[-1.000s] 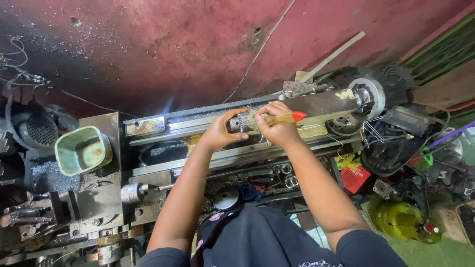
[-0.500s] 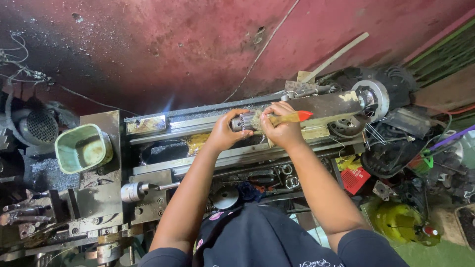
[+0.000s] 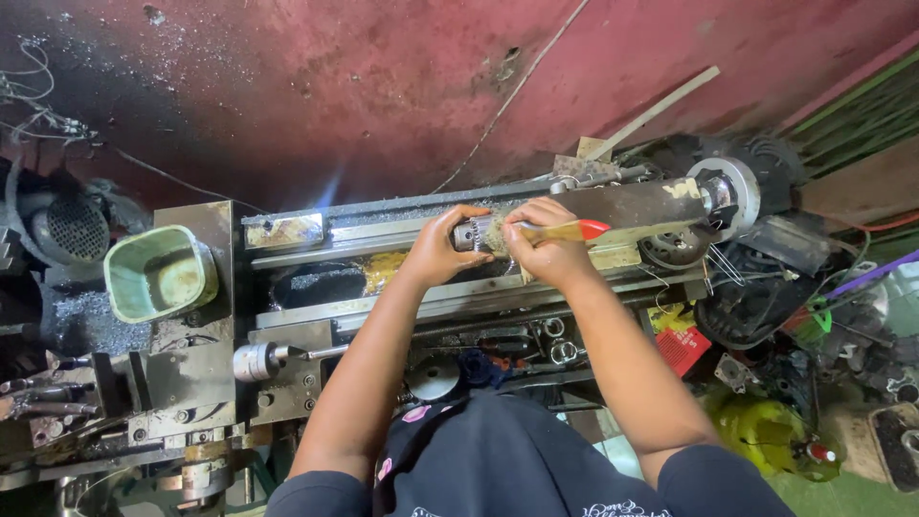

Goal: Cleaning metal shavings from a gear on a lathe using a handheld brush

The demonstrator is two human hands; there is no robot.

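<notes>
I look down on a metal lathe (image 3: 383,225) against a red wall. My left hand (image 3: 442,247) is wrapped around a small toothed steel part (image 3: 469,234) held over the lathe bed. My right hand (image 3: 546,244) grips a paintbrush with a wooden handle and red tip (image 3: 574,231); its bristles touch the steel part between my two hands. The part's far end is hidden by my fingers.
A pale green plastic tub (image 3: 158,273) sits on the lathe's left end. The pulley and headstock (image 3: 723,196) are at right. A handwheel (image 3: 257,362) and sockets (image 3: 555,340) lie along the front. A red box (image 3: 682,349) and a yellow-green bottle (image 3: 766,445) sit at lower right.
Both hands stay over the lathe bed; the brush handle has shifted slightly as my right hand works the bristles on the part.
</notes>
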